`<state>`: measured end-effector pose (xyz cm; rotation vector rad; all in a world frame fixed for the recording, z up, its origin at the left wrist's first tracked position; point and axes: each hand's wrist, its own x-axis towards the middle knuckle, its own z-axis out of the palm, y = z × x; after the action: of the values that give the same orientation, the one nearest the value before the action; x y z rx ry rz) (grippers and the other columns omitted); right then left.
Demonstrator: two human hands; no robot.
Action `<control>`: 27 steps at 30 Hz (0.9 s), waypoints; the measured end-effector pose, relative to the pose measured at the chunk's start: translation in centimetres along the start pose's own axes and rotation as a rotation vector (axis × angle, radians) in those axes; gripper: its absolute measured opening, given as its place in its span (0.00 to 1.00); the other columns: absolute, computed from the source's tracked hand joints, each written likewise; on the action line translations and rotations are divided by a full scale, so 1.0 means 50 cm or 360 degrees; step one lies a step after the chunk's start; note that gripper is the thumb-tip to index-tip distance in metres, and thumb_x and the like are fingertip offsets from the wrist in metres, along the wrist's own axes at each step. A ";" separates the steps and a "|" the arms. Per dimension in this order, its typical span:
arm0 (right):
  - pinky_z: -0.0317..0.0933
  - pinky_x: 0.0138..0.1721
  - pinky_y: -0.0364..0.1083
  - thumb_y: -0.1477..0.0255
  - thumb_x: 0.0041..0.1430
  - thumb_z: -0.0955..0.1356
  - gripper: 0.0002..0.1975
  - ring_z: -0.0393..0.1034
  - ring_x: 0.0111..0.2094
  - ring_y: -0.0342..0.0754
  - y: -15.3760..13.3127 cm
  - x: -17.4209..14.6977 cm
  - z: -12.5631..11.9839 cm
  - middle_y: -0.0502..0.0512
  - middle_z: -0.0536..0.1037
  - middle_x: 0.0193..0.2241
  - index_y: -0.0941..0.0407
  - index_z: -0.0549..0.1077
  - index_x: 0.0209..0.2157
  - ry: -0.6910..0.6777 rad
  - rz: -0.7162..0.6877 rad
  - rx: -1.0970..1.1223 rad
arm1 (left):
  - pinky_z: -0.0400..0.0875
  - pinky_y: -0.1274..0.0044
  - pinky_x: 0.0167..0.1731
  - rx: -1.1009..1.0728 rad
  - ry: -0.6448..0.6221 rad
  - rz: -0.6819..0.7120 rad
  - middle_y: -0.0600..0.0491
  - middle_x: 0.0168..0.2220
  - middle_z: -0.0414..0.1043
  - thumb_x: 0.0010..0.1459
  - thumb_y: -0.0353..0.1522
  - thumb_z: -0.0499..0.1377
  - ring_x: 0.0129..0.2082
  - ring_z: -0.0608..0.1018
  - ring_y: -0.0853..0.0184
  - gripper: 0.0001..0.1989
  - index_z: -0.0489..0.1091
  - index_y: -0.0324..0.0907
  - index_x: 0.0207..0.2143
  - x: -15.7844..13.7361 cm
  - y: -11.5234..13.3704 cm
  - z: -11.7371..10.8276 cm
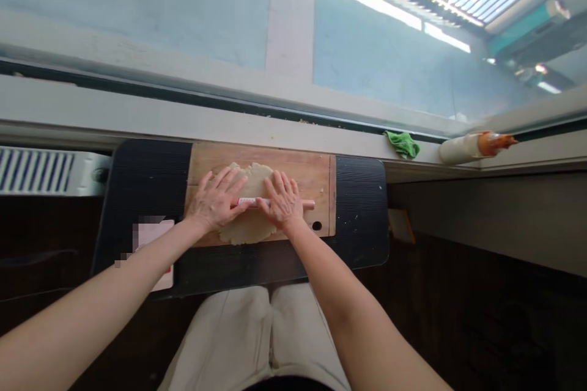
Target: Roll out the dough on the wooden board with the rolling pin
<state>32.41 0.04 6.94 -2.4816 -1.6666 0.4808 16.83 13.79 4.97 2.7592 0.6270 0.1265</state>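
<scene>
A flat sheet of pale dough (250, 229) with ragged edges lies on a wooden cutting board (261, 153). Across its middle rests a slim rolling pin (249, 201), with printed white wrapping and a pinkish right end. My left hand (215, 198) lies palm down over the pin's left end, fingers stretched out and apart. Over the right part of the pin, my right hand (282, 198) presses flat, with fingers extended forward and thumb pointing inward. The palms hide parts of the pin and dough.
A black table (362, 214) carries the board, with a partly blurred pale packet (162, 229) at its left. On the windowsill behind are a green cloth (403, 144) and a bottle with an orange top (463, 148). A white radiator (50, 172) stands left.
</scene>
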 end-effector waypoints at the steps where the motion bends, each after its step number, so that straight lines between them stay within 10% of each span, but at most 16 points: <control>1: 0.34 0.64 0.57 0.53 0.65 0.58 0.32 0.37 0.67 0.54 -0.001 -0.001 0.002 0.60 0.46 0.67 0.56 0.54 0.63 0.0008 0.0008 0.0010 | 0.41 0.57 0.63 0.0013 -0.0009 0.0010 0.44 0.66 0.52 0.59 0.49 0.50 0.67 0.52 0.54 0.31 0.59 0.44 0.61 0.000 0.000 -0.002; 10: 0.35 0.64 0.58 0.55 0.64 0.61 0.30 0.39 0.67 0.54 0.001 0.000 0.006 0.60 0.49 0.67 0.55 0.58 0.62 0.0092 0.0026 0.0159 | 0.42 0.58 0.63 0.0170 -0.0221 0.0116 0.44 0.67 0.50 0.62 0.46 0.47 0.68 0.49 0.56 0.30 0.56 0.43 0.63 0.017 -0.006 -0.023; 27: 0.38 0.65 0.60 0.63 0.68 0.55 0.24 0.43 0.66 0.55 -0.001 -0.005 0.025 0.59 0.54 0.65 0.58 0.59 0.61 0.0327 0.0228 0.0338 | 0.37 0.61 0.66 0.0094 -0.0793 0.1352 0.47 0.65 0.56 0.59 0.47 0.54 0.66 0.56 0.59 0.30 0.58 0.50 0.62 0.157 -0.067 -0.056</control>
<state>31.86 -0.26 5.82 -2.4106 -1.2980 0.3793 22.13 20.87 6.69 2.7460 -0.6792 -0.3886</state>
